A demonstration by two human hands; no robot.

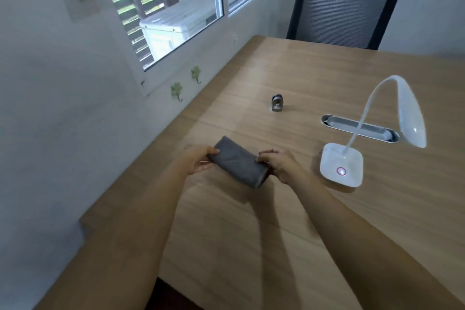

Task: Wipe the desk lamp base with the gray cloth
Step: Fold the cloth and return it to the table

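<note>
A folded gray cloth (237,161) is held above the wooden desk (289,221) between both hands. My left hand (198,161) grips its left end and my right hand (281,166) grips its right end. The white desk lamp stands to the right, apart from the cloth; its square base (339,158) carries a glowing pink ring button (341,171). A thin curved neck rises from the base to the white lamp head (410,118).
A small metal fitting (277,102) stands on the desk beyond the cloth. A silver cable slot (377,131) is set into the desk behind the lamp. A black mesh chair (342,16) sits at the far end. The wall and window run along the left.
</note>
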